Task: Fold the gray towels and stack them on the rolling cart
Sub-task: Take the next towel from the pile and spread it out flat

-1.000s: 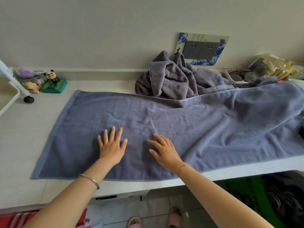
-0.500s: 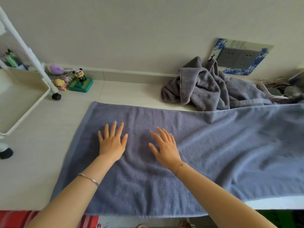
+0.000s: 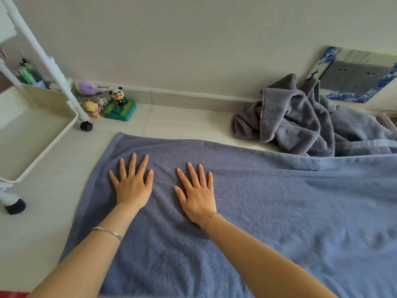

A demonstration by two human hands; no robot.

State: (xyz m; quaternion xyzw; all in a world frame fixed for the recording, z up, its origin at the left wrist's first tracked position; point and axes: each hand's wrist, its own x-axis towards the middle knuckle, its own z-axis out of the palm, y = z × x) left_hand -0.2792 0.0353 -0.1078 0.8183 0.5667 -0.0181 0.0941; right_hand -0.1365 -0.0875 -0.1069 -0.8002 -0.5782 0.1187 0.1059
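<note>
A large gray towel (image 3: 279, 211) lies spread flat over the white table, running off the right edge of the view. My left hand (image 3: 132, 186) rests palm down on its left part, fingers spread. My right hand (image 3: 198, 196) lies flat beside it, fingers apart too. Neither hand grips the cloth. A second gray towel (image 3: 296, 125) sits crumpled in a heap at the back right against the wall. The white rolling cart (image 3: 32, 134) stands at the left, its tray rim and two black wheels in view.
Small toys stand by the wall behind the cart: a panda figure on a green base (image 3: 119, 106) and plush pieces (image 3: 90, 97). A blue-patterned socket plate (image 3: 354, 76) leans on the wall at the back right. A comb-like item (image 3: 384, 121) lies at the far right.
The view has swung left and down, bringing the cart in. Both hands have slid toward the towel's left end, still flat on it.
</note>
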